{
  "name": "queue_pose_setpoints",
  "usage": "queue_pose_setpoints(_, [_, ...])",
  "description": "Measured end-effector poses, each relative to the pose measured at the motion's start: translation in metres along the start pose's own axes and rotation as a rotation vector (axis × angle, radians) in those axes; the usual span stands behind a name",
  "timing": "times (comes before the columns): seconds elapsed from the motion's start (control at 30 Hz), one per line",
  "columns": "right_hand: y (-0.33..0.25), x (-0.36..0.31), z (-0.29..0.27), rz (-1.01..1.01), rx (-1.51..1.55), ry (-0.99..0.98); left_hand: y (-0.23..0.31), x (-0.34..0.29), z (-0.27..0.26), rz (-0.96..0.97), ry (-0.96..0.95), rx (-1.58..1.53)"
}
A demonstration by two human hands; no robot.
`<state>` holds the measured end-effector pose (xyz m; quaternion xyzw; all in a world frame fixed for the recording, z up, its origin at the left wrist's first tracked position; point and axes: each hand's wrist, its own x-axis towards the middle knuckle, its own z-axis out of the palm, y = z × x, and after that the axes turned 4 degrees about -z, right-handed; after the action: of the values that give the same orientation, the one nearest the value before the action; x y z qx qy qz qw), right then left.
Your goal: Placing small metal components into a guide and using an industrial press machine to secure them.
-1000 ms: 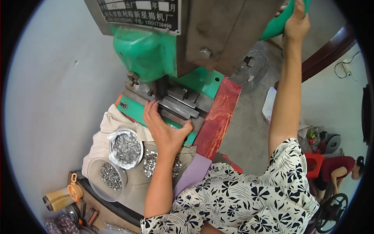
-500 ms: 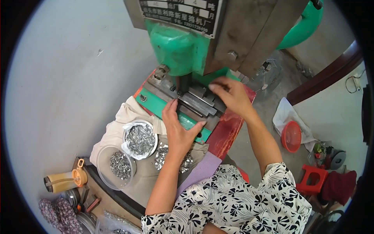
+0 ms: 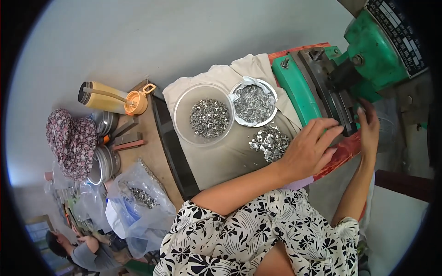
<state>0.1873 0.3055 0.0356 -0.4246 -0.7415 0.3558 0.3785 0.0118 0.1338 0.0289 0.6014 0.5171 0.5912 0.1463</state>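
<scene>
A green press (image 3: pixel 380 57) stands at the right, with a dark steel die (image 3: pixel 338 103) under its ram. My left hand (image 3: pixel 306 149) is by the front end of the die, palm down. Its fingers are bent but apart, and nothing shows in them. Beside the far end of the die block, my right hand (image 3: pixel 369 129) has its thumb and fingers drawn together; what they hold, if anything, is hidden. A loose pile of small shiny metal pieces (image 3: pixel 270 142) lies on the cloth just left of my left hand.
On the beige cloth (image 3: pixel 221 168) stand a clear tub (image 3: pixel 177 122) of small metal parts and a lined bowl (image 3: pixel 271 117) of thin metal pieces. Further left are a yellow bottle (image 3: pixel 108 96), a floral cloth (image 3: pixel 71 145) and a plastic bag (image 3: pixel 152 221). Another person (image 3: pixel 92 253) sits lower left.
The view has swung left, so the press now sits at the right and the side table shows. My left hand has come off the green base's edge; my right hand stays beside the die.
</scene>
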Motion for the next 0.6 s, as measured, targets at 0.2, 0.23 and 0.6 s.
queue_pose_setpoints(0.2, [-0.030, -0.054, 0.010, -0.139, -0.397, -0.142, 0.002, -0.002, -0.005, 0.079, 0.039, 0.015])
queue_pose_setpoints(0.23, [-0.033, -0.054, 0.011, -0.126, -0.493, -0.141, 0.003, -0.003, -0.005, 0.079, 0.037, 0.003])
queue_pose_setpoints(0.6, [-0.031, -0.109, -0.027, -0.206, -0.618, 0.047, 0.008, -0.010, -0.034, -0.022, -0.018, -0.103])
